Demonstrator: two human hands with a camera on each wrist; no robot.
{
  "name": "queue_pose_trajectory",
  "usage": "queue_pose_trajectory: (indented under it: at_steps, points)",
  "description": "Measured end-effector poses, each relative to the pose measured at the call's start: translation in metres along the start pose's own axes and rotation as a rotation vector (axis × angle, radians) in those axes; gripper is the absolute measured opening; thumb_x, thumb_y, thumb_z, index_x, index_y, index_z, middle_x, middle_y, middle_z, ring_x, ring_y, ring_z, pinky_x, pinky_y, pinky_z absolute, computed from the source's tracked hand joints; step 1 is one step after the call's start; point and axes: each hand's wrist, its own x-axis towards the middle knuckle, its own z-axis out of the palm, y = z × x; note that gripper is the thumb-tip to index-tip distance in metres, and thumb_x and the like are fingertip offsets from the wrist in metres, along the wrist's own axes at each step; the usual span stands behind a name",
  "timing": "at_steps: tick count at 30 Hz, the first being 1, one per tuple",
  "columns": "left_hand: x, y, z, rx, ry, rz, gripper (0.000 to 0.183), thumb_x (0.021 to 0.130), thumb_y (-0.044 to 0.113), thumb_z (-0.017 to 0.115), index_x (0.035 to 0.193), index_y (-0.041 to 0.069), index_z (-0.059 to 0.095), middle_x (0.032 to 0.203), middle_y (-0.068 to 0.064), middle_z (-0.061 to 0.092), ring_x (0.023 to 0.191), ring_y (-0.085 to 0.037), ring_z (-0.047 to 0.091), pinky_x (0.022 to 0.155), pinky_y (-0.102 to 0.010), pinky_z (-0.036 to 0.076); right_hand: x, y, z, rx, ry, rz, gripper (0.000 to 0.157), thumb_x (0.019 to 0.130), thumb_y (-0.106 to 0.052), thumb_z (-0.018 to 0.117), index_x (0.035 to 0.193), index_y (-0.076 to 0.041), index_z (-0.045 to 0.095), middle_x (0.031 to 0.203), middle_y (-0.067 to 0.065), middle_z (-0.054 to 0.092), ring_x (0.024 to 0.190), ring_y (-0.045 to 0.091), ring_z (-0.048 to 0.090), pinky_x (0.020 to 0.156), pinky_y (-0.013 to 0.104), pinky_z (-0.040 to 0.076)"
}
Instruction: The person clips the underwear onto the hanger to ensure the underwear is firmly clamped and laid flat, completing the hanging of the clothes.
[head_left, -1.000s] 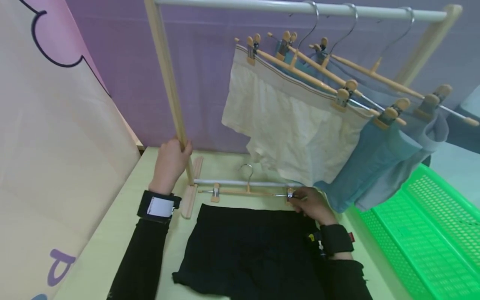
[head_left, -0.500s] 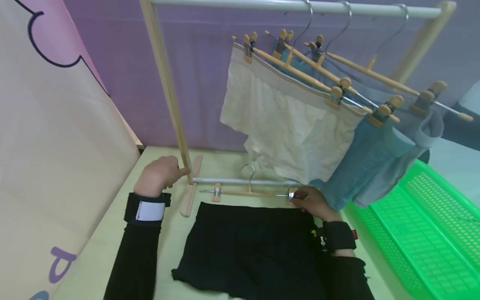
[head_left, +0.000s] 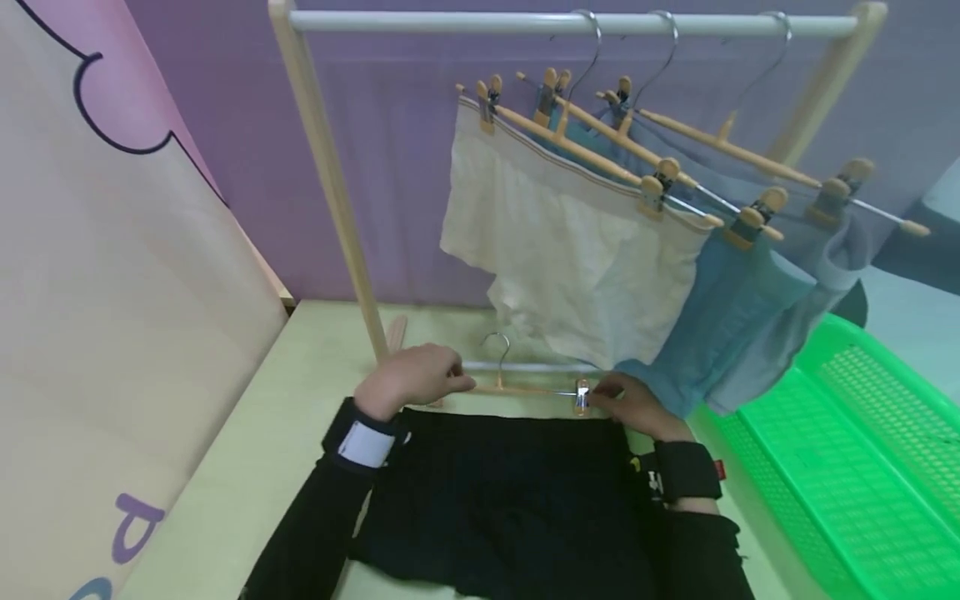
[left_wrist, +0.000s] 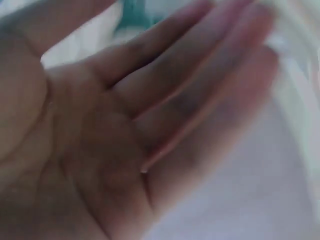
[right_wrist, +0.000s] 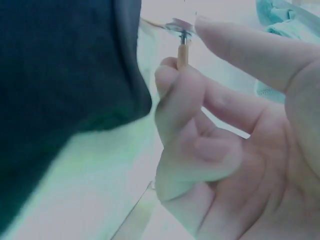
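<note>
A wooden clip hanger (head_left: 532, 391) lies along the rack's lower bar, hook upward, a metal clip (head_left: 582, 397) near its right end. My right hand (head_left: 633, 404) is at that end. In the right wrist view, its curled fingers hold the hanger's wooden tip (right_wrist: 183, 56), and the thumb reaches toward the clip. Over the hanger's left part hovers my left hand (head_left: 415, 377), hiding the left clip. The left wrist view shows its fingers (left_wrist: 185, 85) extended, with nothing in the palm. Black shorts (head_left: 510, 492) lie flat just below the hanger, waistband toward it.
A wooden rack (head_left: 322, 158) stands over the table (head_left: 255, 400). From its top bar hang white shorts (head_left: 577, 242), blue shorts (head_left: 667, 342) and grey-blue shorts (head_left: 780, 333) on clip hangers. A green basket (head_left: 757, 467) is at the right; a curtain (head_left: 172, 275) borders the left.
My left hand has let go of the rack's left post and moved right and down over the hanger's left part. The right hand has stayed at the hanger's right end.
</note>
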Motion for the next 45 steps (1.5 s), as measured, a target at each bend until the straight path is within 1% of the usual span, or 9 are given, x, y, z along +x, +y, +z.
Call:
queue_pose_trajectory:
  at_steps: [4, 7, 13, 19, 23, 30, 33, 40, 45]
  points:
    - [0.046, 0.028, 0.030, -0.083, 0.037, 0.164, 0.025, 0.101, 0.031, 0.058, 0.096, 0.011, 0.072, 0.083, 0.001, 0.067, 0.073, -0.012, 0.061, 0.070, -0.028, 0.050, 0.000, 0.005, -0.002, 0.030, 0.012, -0.063, 0.020, 0.097, -0.006, 0.061, 0.107, 0.011, 0.061, 0.099, 0.025, 0.062, 0.075, 0.029, 0.061, 0.065, 0.039, 0.052]
    - [0.077, 0.052, 0.050, -0.117, 0.059, 0.220, 0.028, 0.102, 0.030, 0.056, 0.115, 0.009, 0.070, 0.107, -0.006, 0.072, 0.093, -0.016, 0.068, 0.084, -0.029, 0.053, 0.001, 0.008, -0.001, 0.045, 0.027, -0.124, 0.015, 0.095, 0.000, 0.061, 0.103, 0.013, 0.062, 0.097, 0.026, 0.062, 0.071, 0.029, 0.060, 0.064, 0.039, 0.051]
    - [0.111, 0.083, 0.069, -0.184, -0.044, 0.082, 0.055, 0.105, 0.049, 0.040, 0.139, 0.009, 0.056, 0.140, -0.009, 0.059, 0.121, -0.024, 0.060, 0.098, -0.036, 0.049, 0.002, 0.011, -0.001, 0.065, 0.004, -0.136, 0.016, 0.098, 0.001, 0.057, 0.106, 0.014, 0.058, 0.101, 0.029, 0.060, 0.075, 0.030, 0.059, 0.066, 0.039, 0.050]
    - [0.133, 0.081, 0.078, -0.344, -0.131, 0.017, 0.056, 0.103, 0.054, 0.040, 0.091, 0.008, 0.070, 0.085, -0.007, 0.066, 0.074, -0.018, 0.059, 0.068, -0.030, 0.046, 0.004, 0.005, -0.007, 0.081, -0.027, -0.088, 0.025, 0.102, -0.006, 0.053, 0.118, 0.013, 0.058, 0.113, 0.028, 0.059, 0.091, 0.031, 0.059, 0.075, 0.040, 0.051]
    - [0.140, 0.072, 0.081, -0.509, -0.169, 0.052, 0.055, 0.104, 0.047, 0.045, 0.073, 0.006, 0.065, 0.068, -0.007, 0.063, 0.065, -0.018, 0.060, 0.067, -0.028, 0.051, 0.005, 0.003, -0.009, 0.076, -0.015, -0.108, 0.020, 0.101, -0.004, 0.053, 0.110, 0.013, 0.060, 0.102, 0.024, 0.060, 0.079, 0.025, 0.056, 0.070, 0.039, 0.049]
    - [0.144, 0.064, 0.084, -0.654, -0.249, 0.065, 0.054, 0.102, 0.048, 0.049, 0.087, 0.002, 0.072, 0.081, -0.013, 0.070, 0.078, -0.023, 0.068, 0.077, -0.032, 0.057, 0.002, 0.004, -0.008, 0.101, -0.027, -0.056, 0.022, 0.102, -0.006, 0.053, 0.112, 0.012, 0.057, 0.105, 0.025, 0.057, 0.084, 0.027, 0.056, 0.074, 0.042, 0.048]
    - [0.144, 0.062, 0.086, -0.669, -0.228, 0.055, 0.051, 0.100, 0.050, 0.052, 0.088, 0.005, 0.073, 0.081, -0.011, 0.069, 0.078, -0.022, 0.068, 0.075, -0.030, 0.057, 0.001, 0.004, -0.009, 0.124, -0.058, -0.039, 0.023, 0.103, -0.007, 0.050, 0.114, 0.012, 0.055, 0.103, 0.024, 0.057, 0.085, 0.026, 0.055, 0.075, 0.041, 0.048]
    - [0.135, 0.057, 0.093, -0.777, -0.123, 0.025, 0.045, 0.095, 0.050, 0.062, 0.083, 0.008, 0.074, 0.076, -0.007, 0.068, 0.074, -0.018, 0.067, 0.073, -0.029, 0.057, -0.007, -0.001, -0.020, 0.068, -0.106, 0.076, 0.037, 0.105, -0.021, 0.051, 0.125, 0.010, 0.051, 0.090, 0.031, 0.054, 0.049, 0.012, 0.029, 0.055, 0.038, 0.038]
    - [0.132, 0.058, 0.092, -0.852, -0.099, 0.054, 0.041, 0.095, 0.044, 0.064, 0.096, 0.005, 0.075, 0.076, -0.008, 0.069, 0.072, -0.017, 0.067, 0.074, -0.030, 0.058, -0.016, -0.007, -0.028, -0.006, -0.113, 0.171, 0.040, 0.103, -0.022, 0.054, 0.126, 0.010, 0.050, 0.075, 0.018, 0.053, 0.045, 0.012, 0.025, 0.048, 0.038, 0.035]
